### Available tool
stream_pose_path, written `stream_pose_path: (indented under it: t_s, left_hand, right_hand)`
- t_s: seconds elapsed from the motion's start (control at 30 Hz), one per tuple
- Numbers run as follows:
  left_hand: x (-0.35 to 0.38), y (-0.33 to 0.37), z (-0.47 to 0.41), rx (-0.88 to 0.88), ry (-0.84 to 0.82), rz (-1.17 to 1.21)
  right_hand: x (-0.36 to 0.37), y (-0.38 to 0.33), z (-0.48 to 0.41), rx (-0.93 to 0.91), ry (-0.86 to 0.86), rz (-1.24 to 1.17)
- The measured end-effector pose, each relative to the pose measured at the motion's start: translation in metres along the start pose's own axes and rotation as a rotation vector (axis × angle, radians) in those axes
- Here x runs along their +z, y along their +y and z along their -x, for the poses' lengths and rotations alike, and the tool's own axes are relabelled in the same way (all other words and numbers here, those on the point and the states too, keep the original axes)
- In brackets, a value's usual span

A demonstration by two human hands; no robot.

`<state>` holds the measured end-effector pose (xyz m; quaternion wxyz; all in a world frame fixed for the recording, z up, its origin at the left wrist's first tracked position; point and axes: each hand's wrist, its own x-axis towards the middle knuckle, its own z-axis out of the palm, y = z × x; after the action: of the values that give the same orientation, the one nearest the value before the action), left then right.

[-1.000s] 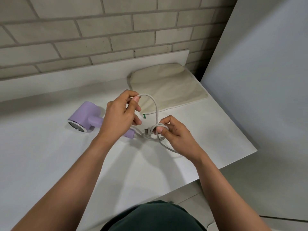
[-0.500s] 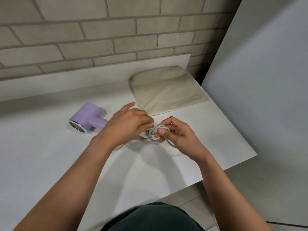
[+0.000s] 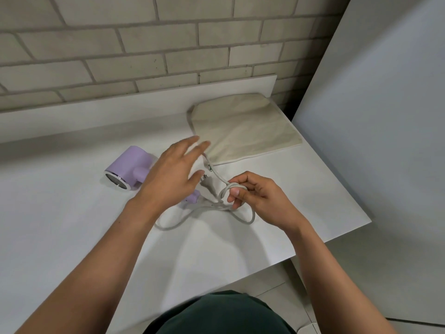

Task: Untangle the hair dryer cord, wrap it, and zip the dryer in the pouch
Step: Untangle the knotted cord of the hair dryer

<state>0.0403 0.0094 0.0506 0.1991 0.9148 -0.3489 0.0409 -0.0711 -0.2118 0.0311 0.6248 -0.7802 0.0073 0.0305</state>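
Note:
A lilac hair dryer [image 3: 128,168] lies on the white table [image 3: 72,225], barrel facing me; my left forearm hides most of its handle. Its grey cord [image 3: 173,222] runs from the handle end in loose loops across the table, and the plug [image 3: 207,183] lies free beside my left thumb. My right hand [image 3: 258,198] pinches a small loop of the cord at the tangle. My left hand [image 3: 173,174] hovers over the handle and plug with fingers spread, holding nothing. The beige pouch [image 3: 245,131] lies flat behind, its zip pull [image 3: 210,168] near the cord.
A brick wall [image 3: 168,44] rises behind the table's raised back edge. A grey panel [image 3: 385,116] stands close on the right. The table's right corner [image 3: 368,221] and front edge are near my right forearm, with tiled floor below.
My left hand has let go of the cord, opened and lifted toward the pouch. The plug now lies free on the table, and more cord is spread in loops. My right hand keeps its loop.

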Motion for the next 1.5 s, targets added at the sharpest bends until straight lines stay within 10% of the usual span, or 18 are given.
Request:
stream_pose_path:
  t_s: [0.17, 0.6, 0.93, 1.27, 1.5]
  left_hand:
    - [0.005, 0.011, -0.002, 0.321, -0.002, -0.109]
    - [-0.013, 0.02, 0.003, -0.24, 0.234, 0.068]
    - [-0.01, 0.015, 0.003, 0.348, 0.156, -0.121]
    - [-0.017, 0.028, 0.006, -0.044, 0.523, 0.13]
    - [-0.016, 0.011, 0.004, -0.144, 0.328, 0.055]
  right_hand:
    - [0.001, -0.003, 0.002, -0.034, -0.006, -0.05]
    - [0.005, 0.001, 0.005, -0.068, 0.096, -0.064]
    - [0.005, 0.0, 0.012, -0.064, 0.029, -0.011]
    - [0.009, -0.002, 0.015, -0.037, 0.084, -0.082]
    - [0.007, -0.001, 0.015, 0.008, 0.107, -0.044]
